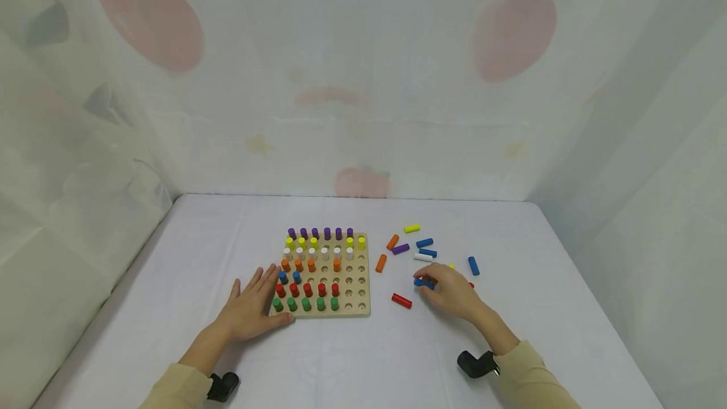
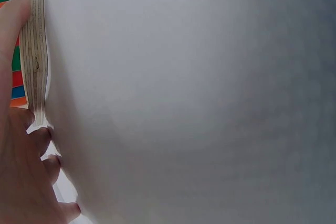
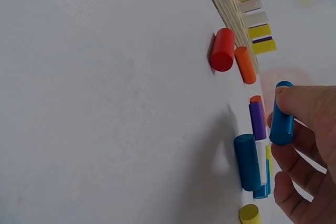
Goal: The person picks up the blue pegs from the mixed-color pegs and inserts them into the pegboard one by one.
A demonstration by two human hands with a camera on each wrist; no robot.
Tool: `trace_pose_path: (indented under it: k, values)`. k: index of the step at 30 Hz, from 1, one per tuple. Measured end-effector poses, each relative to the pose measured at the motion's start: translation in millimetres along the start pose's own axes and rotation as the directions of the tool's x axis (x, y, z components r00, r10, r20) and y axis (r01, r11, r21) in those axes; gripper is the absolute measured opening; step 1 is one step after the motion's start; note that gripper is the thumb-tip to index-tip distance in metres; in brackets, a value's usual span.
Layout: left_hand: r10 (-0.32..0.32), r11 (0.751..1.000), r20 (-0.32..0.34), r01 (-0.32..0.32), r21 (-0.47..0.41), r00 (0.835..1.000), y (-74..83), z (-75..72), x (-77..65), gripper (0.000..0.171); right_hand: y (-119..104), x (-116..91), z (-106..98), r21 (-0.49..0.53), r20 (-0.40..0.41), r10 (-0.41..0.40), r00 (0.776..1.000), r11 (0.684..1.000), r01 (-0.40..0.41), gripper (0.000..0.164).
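Observation:
A wooden pegboard (image 1: 356, 314) lies on the table with upright pegs in rows of purple, yellow, white, orange, blue, red and green. My left hand (image 1: 248, 313) rests at its left side, fingers spread and fairly straight, the thumb along the near edge. In the left wrist view the thumb touches the board's layered side (image 2: 35, 51). Right of the board, my right hand (image 1: 451, 292) pinches a blue peg (image 3: 282, 116) between thumb and fingers, held above the tabletop. Another blue peg (image 3: 247, 162) lies close by, and a red peg (image 1: 401, 300) lies between that hand and the board.
Loose pegs lie right of the board: orange (image 1: 381, 263), purple (image 1: 401, 248), yellow (image 1: 411, 228), white (image 1: 423, 257) and several blue, one (image 1: 474, 266) farther right. A white cloth covers the table (image 1: 363, 371). Printed curtains (image 1: 352, 49) stand behind and at both sides.

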State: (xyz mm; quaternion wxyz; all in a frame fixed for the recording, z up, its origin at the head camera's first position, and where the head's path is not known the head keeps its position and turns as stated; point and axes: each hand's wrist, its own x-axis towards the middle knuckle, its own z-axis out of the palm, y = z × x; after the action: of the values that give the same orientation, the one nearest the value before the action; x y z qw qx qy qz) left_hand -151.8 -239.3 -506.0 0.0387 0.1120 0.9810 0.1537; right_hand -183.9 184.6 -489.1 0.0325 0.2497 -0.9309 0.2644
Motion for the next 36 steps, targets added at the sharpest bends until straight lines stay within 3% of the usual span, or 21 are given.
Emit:
trace_pose_path:
  k: [27,36]
  values:
    - [0.009,1.000,0.000,-0.009,0.016,1.000,-1.1,0.1,-0.2,0.107,-13.2,22.4,10.1,0.091,-0.071,-0.033,0.997,0.995,0.039,0.024]
    - [0.007,1.000,0.000,-0.007,0.015,1.000,-2.8,2.0,0.9,0.108,-18.9,29.7,14.7,0.137,-0.090,0.006,0.996,0.991,0.006,0.025]
